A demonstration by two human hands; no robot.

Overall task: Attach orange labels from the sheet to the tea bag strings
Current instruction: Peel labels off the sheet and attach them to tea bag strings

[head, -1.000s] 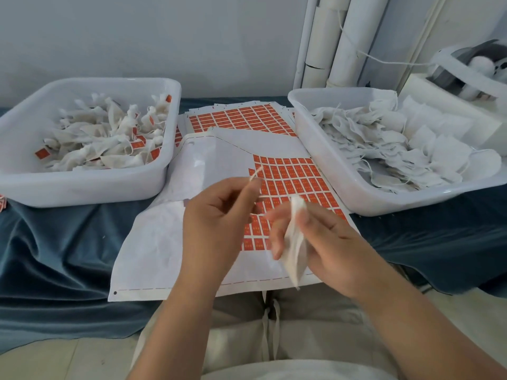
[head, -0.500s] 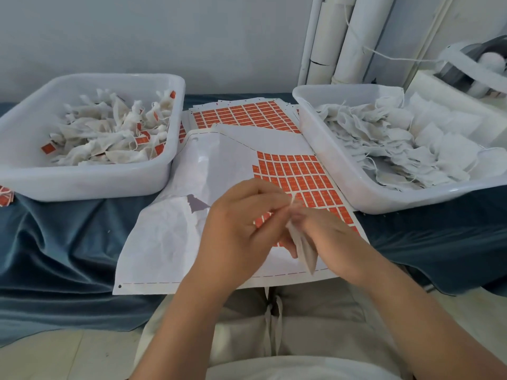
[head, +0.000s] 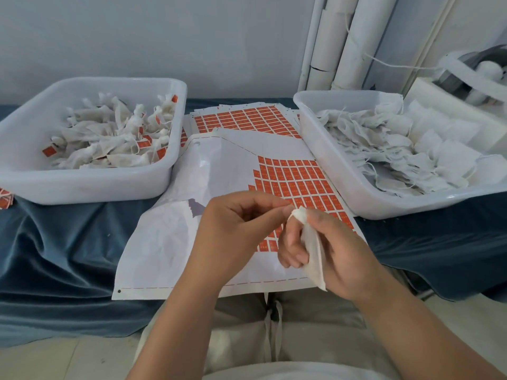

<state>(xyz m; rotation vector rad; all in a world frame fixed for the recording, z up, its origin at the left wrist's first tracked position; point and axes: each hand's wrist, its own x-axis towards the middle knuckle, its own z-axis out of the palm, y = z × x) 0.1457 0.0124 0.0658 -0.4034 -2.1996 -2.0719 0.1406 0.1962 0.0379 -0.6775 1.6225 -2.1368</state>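
Orange rectangular paper labels (head: 299, 182) are recorded in rows on the right part of a creased white backing sheet (head: 164, 242). The sheet's left part is bare and is judged to be already stripped. The sheet is laid flat on the blue cloth-covered table (head: 55, 242), directly under the hands, presumably so that a label can be reached with little travel.

One flat white fabric tea bag (head: 312, 250) is gripped in the right hand (head: 343, 250), fingers curled round it, and hangs down over the sheet's near edge. Its folded top is presented to the left hand (head: 236, 231), whose thumb and forefinger are pinched together against that top. The string cannot be made out, and whether a label is held in the pinch cannot be told.

Left white plastic tub (head: 90, 185): bags with orange tags, judged finished stock. Right white plastic tub (head: 384, 207): untagged bags, judged supply. A right-to-left flow across the sheet is inferred. A further full label sheet (head: 244, 119) is kept behind, between the tubs, likely as reserve.
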